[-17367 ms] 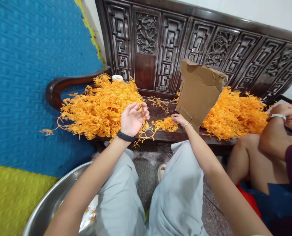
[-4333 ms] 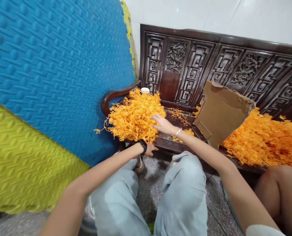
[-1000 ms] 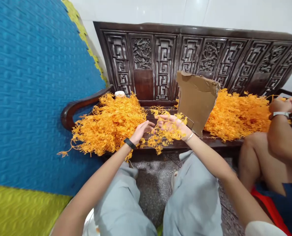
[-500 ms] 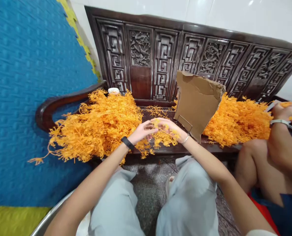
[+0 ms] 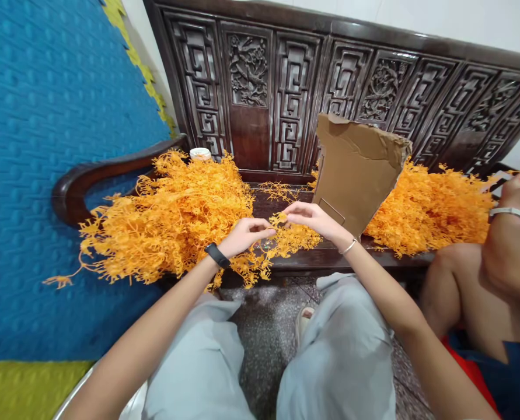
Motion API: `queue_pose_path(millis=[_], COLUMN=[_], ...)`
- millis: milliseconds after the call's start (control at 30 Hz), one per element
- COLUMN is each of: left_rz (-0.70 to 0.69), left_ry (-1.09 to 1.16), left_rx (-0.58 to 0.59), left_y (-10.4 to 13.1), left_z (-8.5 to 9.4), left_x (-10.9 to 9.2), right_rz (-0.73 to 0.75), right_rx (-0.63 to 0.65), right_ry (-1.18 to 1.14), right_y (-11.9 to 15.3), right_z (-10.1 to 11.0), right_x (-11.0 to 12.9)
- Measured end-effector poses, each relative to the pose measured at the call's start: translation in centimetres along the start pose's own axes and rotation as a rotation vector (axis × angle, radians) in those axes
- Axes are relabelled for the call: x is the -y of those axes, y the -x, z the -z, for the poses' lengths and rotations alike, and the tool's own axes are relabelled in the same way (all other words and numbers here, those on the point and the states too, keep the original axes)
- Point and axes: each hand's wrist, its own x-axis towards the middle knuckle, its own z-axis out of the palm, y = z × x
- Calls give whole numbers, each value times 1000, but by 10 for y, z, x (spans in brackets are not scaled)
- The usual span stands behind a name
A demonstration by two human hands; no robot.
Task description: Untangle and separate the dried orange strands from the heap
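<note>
My left hand, with a black wristband, is closed in a pinch on one end of an orange plastic sprig. My right hand pinches the same sprig from the other side, thumb and forefinger together. Below the fingers a small heap of branching orange sprigs lies on the dark wooden bench seat. A large pile of the same sprigs rises just left of my left hand, some hanging over the front edge. The exact tips of the held sprig are hard to make out.
A cardboard sheet stands upright on the bench, right of my hands. Beyond it lies another orange pile, beside a co-worker's hand. A carved backrest rises behind. A white lidded container sits behind the left pile.
My hands have moved apart; they were overlapping over the sprigs, and now a gap shows between them with the sprig across it. The view has shifted slightly.
</note>
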Motion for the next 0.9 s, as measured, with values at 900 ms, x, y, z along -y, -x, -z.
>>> queue_pose_path(millis=[900], left_rz=[-37], left_ry=[-460], left_rx=[-437], left_y=[30], left_z=[-3], left_x=[-28], right_rz=[48], right_rx=[-171], right_ry=[-86], right_y=[15], right_z=[-29], right_x=[29])
